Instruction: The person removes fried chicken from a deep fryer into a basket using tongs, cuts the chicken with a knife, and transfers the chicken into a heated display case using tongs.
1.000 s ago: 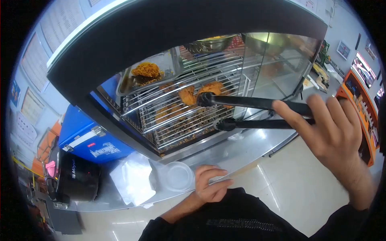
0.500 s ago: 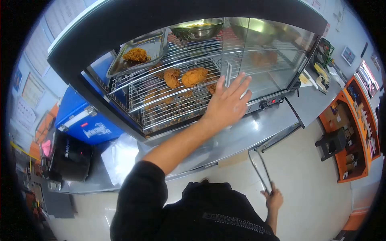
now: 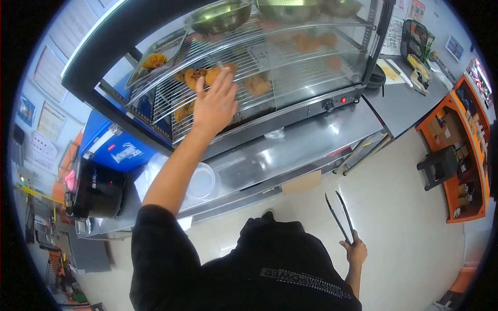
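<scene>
My left hand (image 3: 215, 106) is raised at the glass front of the warming cabinet (image 3: 311, 111), its fingers spread over the sliding pane. Behind it, fried chicken pieces (image 3: 193, 79) lie on a wire rack (image 3: 166, 98). Another piece (image 3: 154, 61) sits in a metal tray (image 3: 136, 78) at the upper left. My right hand (image 3: 356, 252) is low on the right, closed around the handle end of black tongs (image 3: 340, 217), whose arms point up and stand apart with nothing between them.
Metal bowls (image 3: 220, 18) stand on the cabinet's top shelf. On the steel counter (image 3: 249, 166) are a round plastic container (image 3: 201, 181) and a black cooker (image 3: 104, 189), near a blue box (image 3: 122, 147). An orange shelf unit (image 3: 474, 171) and a dark stool (image 3: 438, 167) are at right.
My left hand has gone from the counter to the glass and then left, with the pane sliding left. My right hand has drawn the tongs out of the cabinet and lowered them.
</scene>
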Available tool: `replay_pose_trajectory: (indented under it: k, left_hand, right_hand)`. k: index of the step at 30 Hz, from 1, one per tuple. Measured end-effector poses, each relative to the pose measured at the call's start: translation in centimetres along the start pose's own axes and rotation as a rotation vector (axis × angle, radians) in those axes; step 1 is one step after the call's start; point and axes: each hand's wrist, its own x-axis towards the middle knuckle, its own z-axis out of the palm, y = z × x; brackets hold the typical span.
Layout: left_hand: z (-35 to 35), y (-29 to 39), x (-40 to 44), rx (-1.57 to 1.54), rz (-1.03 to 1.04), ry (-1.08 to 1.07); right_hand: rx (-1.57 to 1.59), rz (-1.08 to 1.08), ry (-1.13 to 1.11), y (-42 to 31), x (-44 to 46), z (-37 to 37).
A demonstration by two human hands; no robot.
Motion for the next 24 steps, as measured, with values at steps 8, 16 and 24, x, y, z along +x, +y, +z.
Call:
replay_pose_trajectory:
  k: [8, 16, 24]
  left_hand:
    - [-1.9, -3.7, -6.8, 0.14, -0.158, -0.156]
    - [-3.4, -6.2, -11.5, 0.138, -0.317, -0.277]
    - [-4.0, -8.1, -14.6, 0.198, -0.439, -0.412]
  right_hand:
    - [0.022, -0.096, -0.128, 2.8, 2.2, 2.2]
    - [-0.074, -0.12, -0.196, 4.6, 3.1, 2.5]
    - [-0.053, 0.01, -0.31, 8.3, 1.4, 3.6]
